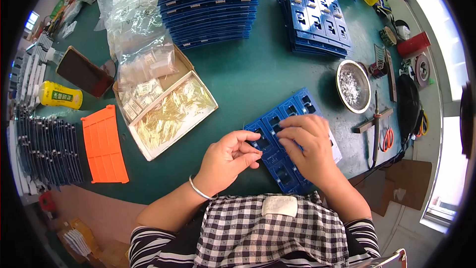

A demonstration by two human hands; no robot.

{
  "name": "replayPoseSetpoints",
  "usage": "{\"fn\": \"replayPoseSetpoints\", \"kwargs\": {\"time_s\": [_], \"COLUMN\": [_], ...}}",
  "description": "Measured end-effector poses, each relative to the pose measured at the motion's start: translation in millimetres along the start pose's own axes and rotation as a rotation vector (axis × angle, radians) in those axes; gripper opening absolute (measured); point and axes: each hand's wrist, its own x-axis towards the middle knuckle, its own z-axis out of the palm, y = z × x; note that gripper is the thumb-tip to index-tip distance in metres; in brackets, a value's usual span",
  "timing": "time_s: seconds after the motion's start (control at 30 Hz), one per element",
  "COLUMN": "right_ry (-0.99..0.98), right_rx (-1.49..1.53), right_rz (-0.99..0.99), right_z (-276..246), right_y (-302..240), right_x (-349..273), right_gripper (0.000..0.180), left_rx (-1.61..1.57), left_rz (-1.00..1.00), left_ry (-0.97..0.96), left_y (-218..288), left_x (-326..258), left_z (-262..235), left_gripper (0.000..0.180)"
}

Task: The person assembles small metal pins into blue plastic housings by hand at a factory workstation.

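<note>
Checked apron lowest; both hands pinched shut, left hand on something too small to tell, right hand pressing blue plastic tray. Cardboard box of brass pins left, metal bowl right, green worktop.

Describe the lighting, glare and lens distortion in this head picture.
Head view: daylight from the window at the right washes that edge out; soft shadows fall left of the metal bowl and the blue tray stack; fisheye bends the table edges, with black corners; both hands look sharp.
</note>
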Motion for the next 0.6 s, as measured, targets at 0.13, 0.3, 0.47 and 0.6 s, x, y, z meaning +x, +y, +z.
{"fn": "replayPoseSetpoints", "kwargs": {"time_s": [0.13,0.3,0.47,0.6], "right_ry": [-0.139,-0.137,-0.050,-0.038], "right_rx": [0.297,0.280,0.202,0.237], "right_rz": [0.070,0.038,-0.055,-0.052], "right_z": [4,9,17,19], "right_y": [-14,-17,-16,-15], "right_x": [-7,-11,-12,-12], "right_gripper": [0.013,0.012,0.017,0.018], "left_rx": [0.236,0.384,0.428,0.326], "left_rz": [0.049,0.093,0.129,0.075], "left_ry": [0.022,0.006,0.002,0.000], "left_y": [6,10,5,6], "left_x": [-3,-6,-5,-1], "left_z": [7,13,14,14], "left_gripper": [0.034,0.031,0.030,0.030]}}
